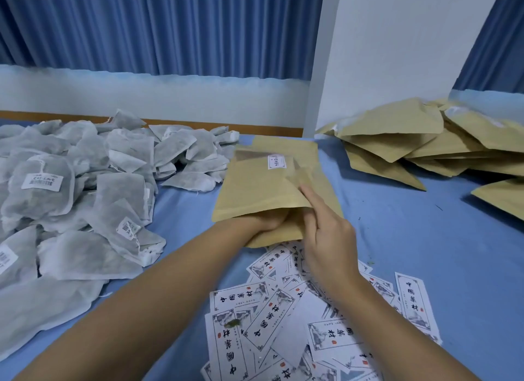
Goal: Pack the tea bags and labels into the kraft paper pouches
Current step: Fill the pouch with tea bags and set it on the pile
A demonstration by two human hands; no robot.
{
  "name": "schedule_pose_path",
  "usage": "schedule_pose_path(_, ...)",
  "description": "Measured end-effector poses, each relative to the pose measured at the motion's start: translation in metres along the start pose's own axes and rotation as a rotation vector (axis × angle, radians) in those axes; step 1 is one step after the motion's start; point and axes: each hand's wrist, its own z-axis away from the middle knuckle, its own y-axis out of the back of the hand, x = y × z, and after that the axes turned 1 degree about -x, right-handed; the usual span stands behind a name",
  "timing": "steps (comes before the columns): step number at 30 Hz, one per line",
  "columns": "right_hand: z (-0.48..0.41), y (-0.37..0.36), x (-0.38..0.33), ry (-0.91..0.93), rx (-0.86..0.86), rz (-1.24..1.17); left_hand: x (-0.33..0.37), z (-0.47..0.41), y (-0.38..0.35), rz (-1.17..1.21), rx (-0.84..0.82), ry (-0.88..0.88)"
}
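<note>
The right hand [326,238] pinches the near lip of a kraft paper pouch [255,187], its index finger [310,194] laid straight along the upper sheet and the other fingers curled at the lip, apparently to keep the mouth spread. The left hand [270,220] goes into that mouth from 7 o'clock and is buried past the knuckles. Whether it is flat, curled or carrying a tea bag or label cannot be told, since the paper covers the fingers. The pouch lies with its mouth towards the person and its closed end towards 12 o'clock, which probably suits a straight push inward. Near the far end a small white tag [276,162] shows through what looks like a clear window; its print is unreadable, and it is unclear whether it belongs to a bag already inside. At 6 o'clock, just beneath the wrists, the printed labels [283,318] are strewn in a loose overlapping heap, cut off by the bottom edge. From 8 to 10 o'clock the tea bags [85,182] are piled high and run off the left edge. At 2 o'clock a stack of empty pouches [411,142] leans against a white pillar [382,54], partly cut off at the right. All of it rests on a blue cloth [411,238], each supply within easy reach.
</note>
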Motion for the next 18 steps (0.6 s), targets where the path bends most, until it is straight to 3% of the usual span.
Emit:
schedule_pose_path(2, -0.004, -0.005, 0.004, -0.067, 0.011, -0.005, 0.009, 0.014, -0.009, -0.136, -0.04, -0.199)
schedule_pose_path(5, -0.009, -0.006, 0.012, -0.175, 0.078, -0.026, 0.004, 0.041, -0.019, -0.245, 0.063, -0.438)
schedule_pose_path(9, -0.01, -0.006, 0.01, -0.23, 0.139, -0.054, -0.009, 0.068, -0.023, -0.323, 0.059, -0.5)
schedule_pose_path(13, -0.005, -0.002, 0.004, -0.144, 0.026, -0.025, -0.028, 0.077, -0.01, -0.242, 0.2, -0.625)
schedule_pose_path(18, -0.004, 0.001, 0.0, -0.037, -0.022, 0.312, -0.017, 0.091, -0.009, -0.064, 0.341, -0.917)
